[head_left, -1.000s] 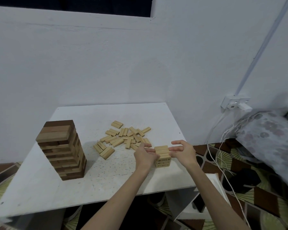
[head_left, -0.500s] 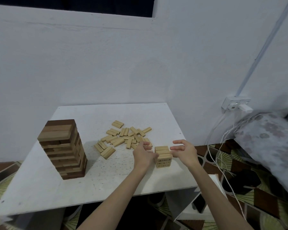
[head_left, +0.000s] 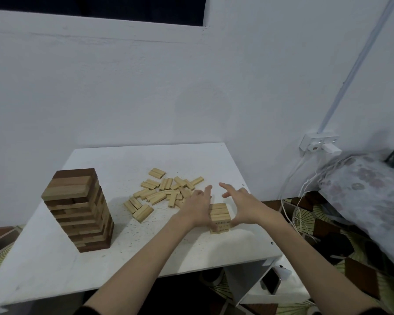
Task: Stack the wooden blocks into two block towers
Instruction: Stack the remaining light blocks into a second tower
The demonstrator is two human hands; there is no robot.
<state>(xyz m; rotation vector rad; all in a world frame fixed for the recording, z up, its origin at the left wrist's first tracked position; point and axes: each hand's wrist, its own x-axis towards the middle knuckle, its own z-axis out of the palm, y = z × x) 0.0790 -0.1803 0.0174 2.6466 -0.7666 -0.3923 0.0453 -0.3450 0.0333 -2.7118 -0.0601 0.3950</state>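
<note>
On the table (head_left: 96, 264), near edge: short tower (head_left: 220, 218) flanked by both hands
Left hand (head_left: 197, 206): fingers spread, nothing held
Right hand (head_left: 243, 206): likewise
Loose blocks (head_left: 166, 193): scattered behind
Risk: tower could be toppled by a careless reach

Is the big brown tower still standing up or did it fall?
Standing. The tower is upright on the table, its layers stacked to the top.

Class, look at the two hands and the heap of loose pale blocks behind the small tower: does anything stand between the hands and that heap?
Nothing visible does. The left hand already reaches the near edge of the loose blocks; the right hand is open beside the small tower, with bare table between it and the heap.
</note>
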